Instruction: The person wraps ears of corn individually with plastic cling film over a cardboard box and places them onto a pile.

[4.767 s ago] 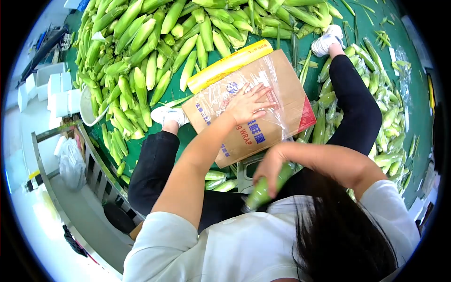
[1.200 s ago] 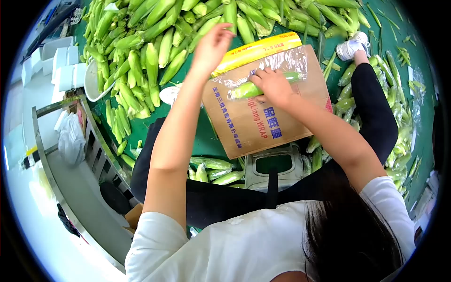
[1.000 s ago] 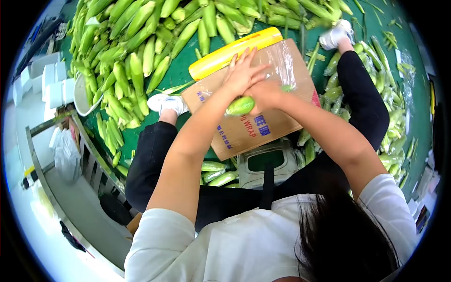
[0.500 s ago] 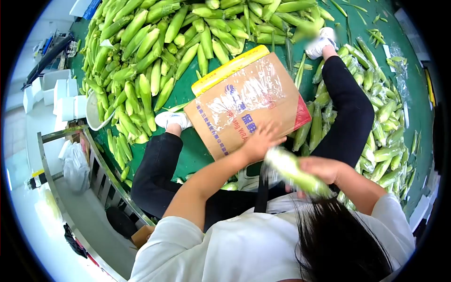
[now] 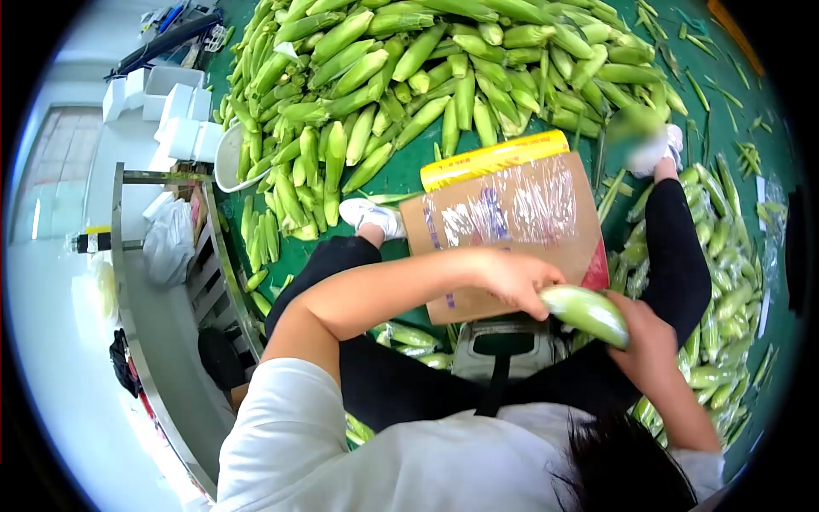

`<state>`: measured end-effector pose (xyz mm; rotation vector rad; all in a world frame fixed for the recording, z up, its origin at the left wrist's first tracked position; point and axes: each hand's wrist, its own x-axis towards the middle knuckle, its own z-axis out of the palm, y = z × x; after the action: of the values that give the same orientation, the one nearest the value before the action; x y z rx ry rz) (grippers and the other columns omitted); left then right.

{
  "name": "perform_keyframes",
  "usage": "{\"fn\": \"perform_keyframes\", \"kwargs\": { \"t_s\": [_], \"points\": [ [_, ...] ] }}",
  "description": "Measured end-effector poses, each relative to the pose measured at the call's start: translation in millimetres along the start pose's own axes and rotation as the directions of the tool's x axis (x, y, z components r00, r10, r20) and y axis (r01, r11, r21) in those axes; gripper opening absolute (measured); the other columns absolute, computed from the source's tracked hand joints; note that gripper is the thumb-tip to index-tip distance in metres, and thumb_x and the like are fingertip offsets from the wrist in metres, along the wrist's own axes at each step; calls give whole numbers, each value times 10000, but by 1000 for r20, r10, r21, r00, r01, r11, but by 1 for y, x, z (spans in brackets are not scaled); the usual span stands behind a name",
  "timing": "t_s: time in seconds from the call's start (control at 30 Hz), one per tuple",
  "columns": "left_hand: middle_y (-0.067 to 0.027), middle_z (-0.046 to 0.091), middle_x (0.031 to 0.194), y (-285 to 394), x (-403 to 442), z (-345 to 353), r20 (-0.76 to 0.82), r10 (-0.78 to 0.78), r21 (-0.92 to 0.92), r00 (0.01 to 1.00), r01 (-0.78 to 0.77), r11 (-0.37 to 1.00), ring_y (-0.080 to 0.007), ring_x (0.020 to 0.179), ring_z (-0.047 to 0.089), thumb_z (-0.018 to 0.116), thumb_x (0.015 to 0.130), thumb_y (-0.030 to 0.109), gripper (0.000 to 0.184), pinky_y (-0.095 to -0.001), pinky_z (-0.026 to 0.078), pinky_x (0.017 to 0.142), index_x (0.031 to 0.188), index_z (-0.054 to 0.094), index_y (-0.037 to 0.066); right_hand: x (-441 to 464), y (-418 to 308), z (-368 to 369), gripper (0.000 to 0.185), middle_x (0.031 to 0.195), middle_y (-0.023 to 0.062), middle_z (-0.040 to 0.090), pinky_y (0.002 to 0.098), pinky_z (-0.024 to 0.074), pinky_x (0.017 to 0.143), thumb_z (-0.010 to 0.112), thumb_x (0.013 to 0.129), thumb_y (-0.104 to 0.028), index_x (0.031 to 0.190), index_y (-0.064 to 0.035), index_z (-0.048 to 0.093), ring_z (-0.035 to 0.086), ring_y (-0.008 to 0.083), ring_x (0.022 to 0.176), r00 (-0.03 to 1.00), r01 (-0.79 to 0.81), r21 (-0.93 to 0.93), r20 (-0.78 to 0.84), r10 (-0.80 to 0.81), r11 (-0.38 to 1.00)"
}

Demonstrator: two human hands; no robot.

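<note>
An ear of corn (image 5: 587, 312) with pale green husk and a plastic-like shine lies between my two hands, tilted down to the right. My right hand (image 5: 643, 337) is wrapped around its lower right end. At the other end, the fingers of my left hand (image 5: 522, 283) are closed on the tip, perhaps on film there that I cannot make out. Just beyond my left forearm stands a cardboard box (image 5: 426, 224) with clear plastic film (image 5: 546, 200) spread over its top. A yellow roll of wrap (image 5: 495, 160) lies along the box's far edge.
A large heap of unwrapped corn (image 5: 409, 64) covers the green floor (image 5: 401, 175) ahead. Film-wrapped ears (image 5: 725, 316) are piled beyond my right leg. A metal-framed bench (image 5: 119, 256) stands at left, white foam boxes (image 5: 175, 111) behind it.
My left hand has come off the box top to the corn's end. The corn, blurred before, is now steadier and tilted between both hands. The view has shifted left.
</note>
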<state>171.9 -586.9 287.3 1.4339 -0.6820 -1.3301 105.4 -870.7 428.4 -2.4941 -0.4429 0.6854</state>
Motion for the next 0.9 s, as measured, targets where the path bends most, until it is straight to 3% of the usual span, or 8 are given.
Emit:
{"fn": "perform_keyframes", "kwargs": {
  "t_s": [0.1, 0.17, 0.23, 0.3, 0.43, 0.57, 0.77, 0.9],
  "points": [
    [-31, 667, 769, -27, -26, -129, -494, -188, -246, 849, 72, 967, -114, 708, 650, 694, 908, 180, 495, -257, 538, 668, 1374, 558, 84, -67, 110, 37, 686, 1316, 208, 628, 370, 443, 1064, 769, 776, 15, 1412, -1, 512, 605, 304, 1224, 712, -324, 190, -596, 371, 927],
    [-61, 698, 872, -147, -39, -227, -970, -109, -68, 215, 190, 979, -168, 761, 667, 662, 895, 155, 417, -301, 552, 698, 1302, 596, 98, -148, 156, 63, 689, 1407, 206, 567, 386, 394, 1112, 746, 866, -26, 1476, 26, 430, 552, 282, 1278, 330, -650, 378, -641, 693, 659],
    [-245, 696, 1137, -254, -46, -295, -993, -114, -113, -30, 506, 855, -382, 1027, 689, 664, 877, 265, 510, -460, 540, 908, 1303, 570, 2, -260, 189, 119, 689, 1485, 208, 487, 408, 359, 1141, 708, 907, -55, 1513, 6, 386, 491, 298, 1339, 229, -662, 444, -647, 727, 604],
    [-298, 610, 1313, -294, -17, -319, -966, -257, -223, -38, 628, 746, -388, 1239, 599, 708, 863, 378, 711, -440, 463, 1064, 1366, 498, -79, -239, 142, 106, 647, 1486, 196, 482, 417, 325, 1162, 667, 918, -29, 1504, 13, 395, 451, 313, 1371, 169, -765, 300, -760, 627, 570],
    [-245, 639, 1305, -336, 4, -357, -825, -558, -367, 90, 664, 651, -350, 1198, 627, 786, 754, 530, 884, -414, 468, 1038, 1361, 533, -61, -17, 76, 45, 462, 1322, 160, 606, 360, 445, 1032, 608, 909, 25, 1367, 22, 547, 593, 264, 1187, 597, -388, 274, -653, 467, 880],
    [-97, 692, 1015, -259, -45, -342, -682, -706, -693, 190, 139, 707, -205, 943, 669, 781, 748, 507, 612, -410, 509, 881, 1137, 641, 55, 153, 83, 113, 221, 986, 120, 669, 348, 525, 822, 663, 931, -113, 1133, -26, 689, 659, 277, 928, 746, -323, 423, -437, 503, 847],
    [-57, 667, 878, -154, -87, -169, -981, -134, -107, 138, 183, 977, -170, 724, 673, 739, 865, 264, 403, -303, 533, 627, 1161, 569, 50, 192, 81, 177, 155, 937, 132, 654, 457, 518, 771, 689, 895, -194, 924, -48, 645, 632, 360, 921, 763, -371, 151, -513, 393, 916],
    [-165, 669, 1086, -119, -71, -96, -839, 239, 494, 488, 499, 712, -365, 982, 680, 851, 714, 206, 689, -463, 551, 816, 1336, 556, 170, 183, 107, 167, 202, 932, 78, 678, 392, 509, 791, 648, 952, -224, 1007, -30, 649, 649, 278, 959, 829, -356, 446, -255, 498, 821]
  ]
}}
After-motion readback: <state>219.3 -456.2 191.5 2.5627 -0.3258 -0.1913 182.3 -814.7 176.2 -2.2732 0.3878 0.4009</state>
